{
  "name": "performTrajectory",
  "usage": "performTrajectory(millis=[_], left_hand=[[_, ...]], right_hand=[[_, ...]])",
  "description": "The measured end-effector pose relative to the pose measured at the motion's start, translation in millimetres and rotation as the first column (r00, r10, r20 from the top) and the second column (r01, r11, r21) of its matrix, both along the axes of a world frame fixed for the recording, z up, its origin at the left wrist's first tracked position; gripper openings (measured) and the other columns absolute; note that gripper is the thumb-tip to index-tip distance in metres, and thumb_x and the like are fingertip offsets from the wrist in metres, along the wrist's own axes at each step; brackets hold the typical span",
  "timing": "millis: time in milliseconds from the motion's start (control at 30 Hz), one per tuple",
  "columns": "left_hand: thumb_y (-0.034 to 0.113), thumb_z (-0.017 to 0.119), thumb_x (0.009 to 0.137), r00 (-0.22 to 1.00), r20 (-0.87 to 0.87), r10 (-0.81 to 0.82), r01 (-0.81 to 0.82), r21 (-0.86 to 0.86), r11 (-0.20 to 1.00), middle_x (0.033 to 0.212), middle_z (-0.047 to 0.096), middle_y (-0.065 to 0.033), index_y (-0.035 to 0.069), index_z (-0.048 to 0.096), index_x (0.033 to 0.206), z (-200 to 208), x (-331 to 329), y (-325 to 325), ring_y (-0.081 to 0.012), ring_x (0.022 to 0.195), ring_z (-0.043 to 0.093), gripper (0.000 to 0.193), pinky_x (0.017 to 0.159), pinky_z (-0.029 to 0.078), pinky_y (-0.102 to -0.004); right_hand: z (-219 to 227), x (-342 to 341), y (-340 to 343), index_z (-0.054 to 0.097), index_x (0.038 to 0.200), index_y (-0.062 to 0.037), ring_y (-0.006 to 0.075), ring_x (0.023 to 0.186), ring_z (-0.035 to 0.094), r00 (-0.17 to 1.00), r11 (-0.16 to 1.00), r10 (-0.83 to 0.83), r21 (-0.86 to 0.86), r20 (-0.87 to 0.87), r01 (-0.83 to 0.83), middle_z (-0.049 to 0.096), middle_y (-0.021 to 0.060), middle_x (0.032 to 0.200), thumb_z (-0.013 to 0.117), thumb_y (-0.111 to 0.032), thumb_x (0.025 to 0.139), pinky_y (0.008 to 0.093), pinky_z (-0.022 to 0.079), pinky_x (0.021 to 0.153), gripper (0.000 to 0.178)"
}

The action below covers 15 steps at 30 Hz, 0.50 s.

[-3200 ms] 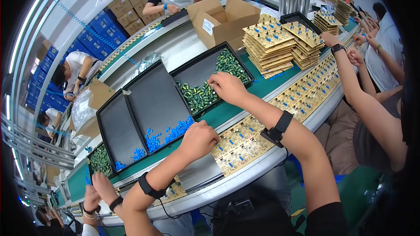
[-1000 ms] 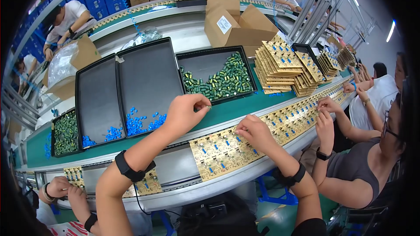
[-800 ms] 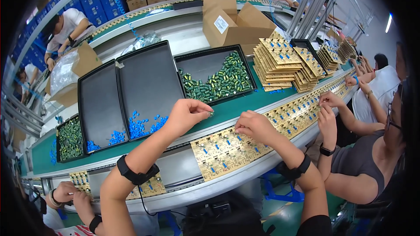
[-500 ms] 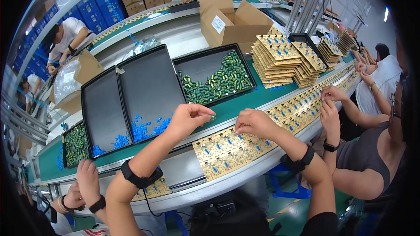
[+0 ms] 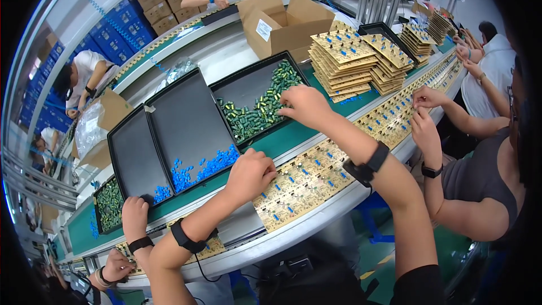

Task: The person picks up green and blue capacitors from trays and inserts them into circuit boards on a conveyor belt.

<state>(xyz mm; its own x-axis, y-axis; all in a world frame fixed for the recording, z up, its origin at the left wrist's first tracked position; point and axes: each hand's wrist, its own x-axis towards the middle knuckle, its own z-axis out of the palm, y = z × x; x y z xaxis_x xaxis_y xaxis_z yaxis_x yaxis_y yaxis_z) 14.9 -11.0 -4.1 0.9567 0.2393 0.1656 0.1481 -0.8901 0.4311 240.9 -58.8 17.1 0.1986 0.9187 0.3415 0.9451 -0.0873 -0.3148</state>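
Observation:
My right hand [image 5: 306,106] reaches over the near right edge of a black tray [image 5: 226,89] of green cylindrical capacitors [image 5: 254,114]. Its bent fingertips are down among them, and whether one is pinched is hidden. My left hand [image 5: 251,176] is at the left end of a tan circuit board [image 5: 293,202] lying on the line. Its fingers are curled together over the board's upper edge, and what they hold is out of sight. Blue and dark parts stand on the board. A dark band is strapped round each of my forearms.
Two black trays [image 5: 183,118] with small blue parts [image 5: 206,166] stand left of the capacitors. Circuit boards are stacked [image 5: 341,59] at right, behind them an opened carton [image 5: 282,22]. Co-workers' hands are close by on the left [image 5: 135,217] and right [image 5: 426,116].
My right hand has gone from above the board up to the capacitor tray. My left hand, earlier pinching a small green part, has come down to the board. The view has shifted slightly.

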Motion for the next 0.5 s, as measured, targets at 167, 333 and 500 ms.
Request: performTrajectory(millis=[167, 333, 500], left_hand=[[0.014, 0.071, 0.072, 0.999, -0.038, 0.013, -0.009, 0.107, 0.994, 0.072, 0.056, -0.0057, 0.007, 0.063, 0.071, 2.3, -2.7, -5.0, -0.0249, 0.075, 0.051, 0.011, 0.069, 0.044, -0.0354], [0.014, 0.072, 0.071, 0.999, -0.017, 0.051, -0.048, 0.120, 0.992, 0.071, 0.055, -0.0060, 0.007, 0.062, 0.070, 0.2, -7.9, -7.1, -0.0251, 0.074, 0.050, 0.012, 0.069, 0.042, -0.0358], [0.015, 0.072, 0.070, 0.995, 0.068, 0.078, -0.090, 0.185, 0.979, 0.071, 0.053, -0.0068, 0.006, 0.060, 0.070, -2.2, -8.2, -17.9, -0.0256, 0.074, 0.048, 0.015, 0.067, 0.040, -0.0370]], right_hand=[[-11.6, 0.4, 26.8, 0.066, 0.080, -0.0081, 0.0283, 0.084, 0.064, 0.999, 0.977, 0.005, -0.214, -0.045, -0.015, 0.066, 0.0096, 0.082, 0.076, -0.030, 0.070, 0.0399, 0.051, 0.073, 0.026], [-9.6, 2.1, 29.8, 0.066, 0.080, -0.0082, 0.0277, 0.083, 0.064, 0.967, 0.966, 0.037, -0.238, -0.254, -0.099, 0.066, 0.0097, 0.082, 0.075, -0.024, 0.071, 0.0396, 0.050, 0.072, 0.020], [-22.7, 0.1, 20.7, 0.065, 0.082, -0.0081, 0.0281, 0.080, 0.063, 0.970, 0.995, 0.100, -0.007, -0.222, -0.104, 0.065, 0.0094, 0.079, 0.073, -0.018, 0.072, 0.0394, 0.050, 0.070, 0.016]])
